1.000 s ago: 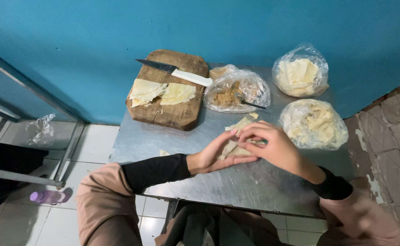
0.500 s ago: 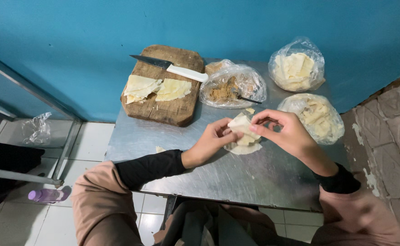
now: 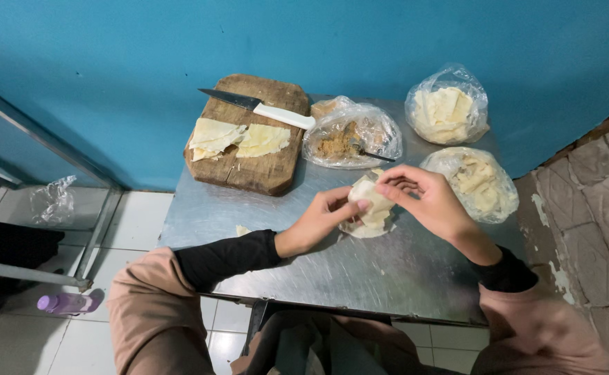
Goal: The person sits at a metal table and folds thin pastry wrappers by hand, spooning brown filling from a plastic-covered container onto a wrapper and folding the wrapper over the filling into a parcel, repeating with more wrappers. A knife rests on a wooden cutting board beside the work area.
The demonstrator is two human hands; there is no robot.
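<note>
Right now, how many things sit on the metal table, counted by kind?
Clear plastic bags: 3 (one with brown filling, two with pale sheets)
Wooden cutting board: 1
Knife: 1
Pale sheets on the board: 2
Wrapper being folded between left hand and right hand: 1
Small scrap: 1
Total: 9
</note>
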